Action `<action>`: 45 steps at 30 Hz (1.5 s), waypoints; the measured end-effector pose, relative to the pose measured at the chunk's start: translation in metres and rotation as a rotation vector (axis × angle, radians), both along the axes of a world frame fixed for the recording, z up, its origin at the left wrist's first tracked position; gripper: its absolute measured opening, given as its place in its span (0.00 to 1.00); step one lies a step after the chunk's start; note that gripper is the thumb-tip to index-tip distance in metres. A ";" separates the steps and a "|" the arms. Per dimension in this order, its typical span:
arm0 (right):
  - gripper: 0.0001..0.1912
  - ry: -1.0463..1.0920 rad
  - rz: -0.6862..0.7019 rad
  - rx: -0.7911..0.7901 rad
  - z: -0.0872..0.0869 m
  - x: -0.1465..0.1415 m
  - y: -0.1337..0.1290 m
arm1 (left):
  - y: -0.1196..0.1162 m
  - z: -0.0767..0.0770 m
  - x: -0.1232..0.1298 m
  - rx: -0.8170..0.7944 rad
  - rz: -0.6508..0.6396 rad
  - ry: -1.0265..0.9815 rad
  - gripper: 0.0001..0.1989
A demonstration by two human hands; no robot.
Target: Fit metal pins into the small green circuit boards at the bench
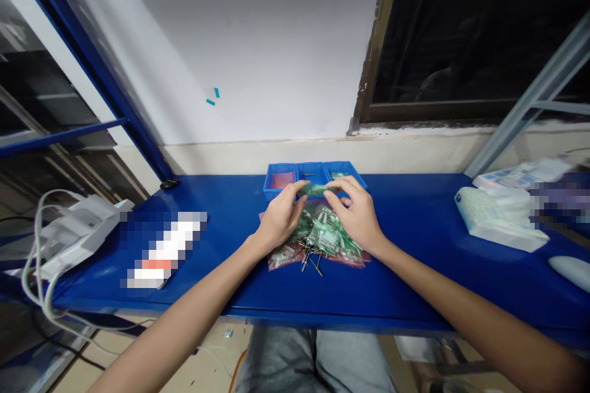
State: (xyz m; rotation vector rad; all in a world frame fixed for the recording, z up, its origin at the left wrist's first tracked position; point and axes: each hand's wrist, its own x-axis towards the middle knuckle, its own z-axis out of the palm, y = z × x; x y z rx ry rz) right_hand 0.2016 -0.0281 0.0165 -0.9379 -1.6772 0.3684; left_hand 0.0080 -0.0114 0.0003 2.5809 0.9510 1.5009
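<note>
Between my left hand (282, 215) and my right hand (356, 209), a small green-tinted clear bag (315, 189) is pinched at its two ends. Beneath my hands lies a pile of similar small green bags (325, 232) on pink plastic bags (353, 260). Loose thin metal pieces (312, 258) lie at the front of the pile. Just behind my hands stands a blue three-compartment tray (310, 167), with something pink in its left compartment, a few small pieces in the middle and greenish bags in the right. My hands partly hide the tray and the pile.
The blue table (415, 209) holds a white power strip with cables (83, 233) and a blurred-out item (168, 252) at left. On the right are a tissue pack (500, 219), other packets (523, 173) and a white rounded object (571, 271). Metal posts rise at both sides.
</note>
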 end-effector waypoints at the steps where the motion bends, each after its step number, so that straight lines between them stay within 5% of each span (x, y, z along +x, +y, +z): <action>1: 0.08 0.013 -0.006 -0.004 0.000 0.000 0.001 | 0.000 -0.001 0.000 -0.004 0.015 -0.022 0.20; 12: 0.12 0.277 0.238 -0.326 -0.004 0.001 0.008 | -0.011 0.009 0.000 -0.065 0.013 0.159 0.24; 22: 0.15 0.265 0.355 -0.270 0.005 0.003 0.004 | -0.005 0.011 -0.001 0.047 -0.003 0.057 0.12; 27: 0.13 0.212 0.340 -0.309 0.001 0.005 0.008 | -0.004 0.008 0.000 -0.093 0.052 -0.055 0.17; 30: 0.14 0.078 0.261 -0.244 0.004 0.007 0.010 | -0.002 0.014 0.002 -0.123 0.033 -0.074 0.16; 34: 0.06 -0.247 0.006 0.110 0.019 0.023 0.018 | 0.014 0.038 0.015 -0.016 -0.044 0.059 0.08; 38: 0.11 -0.496 -0.193 0.344 0.036 0.052 0.040 | 0.048 0.061 0.042 0.034 -0.087 0.071 0.09; 42: 0.17 -0.755 -0.321 0.330 0.035 0.077 0.066 | 0.086 0.060 0.070 0.032 0.006 0.174 0.11; 45: 0.15 -0.884 -0.289 0.242 0.023 0.087 0.078 | 0.099 0.051 0.077 -0.033 0.092 0.352 0.15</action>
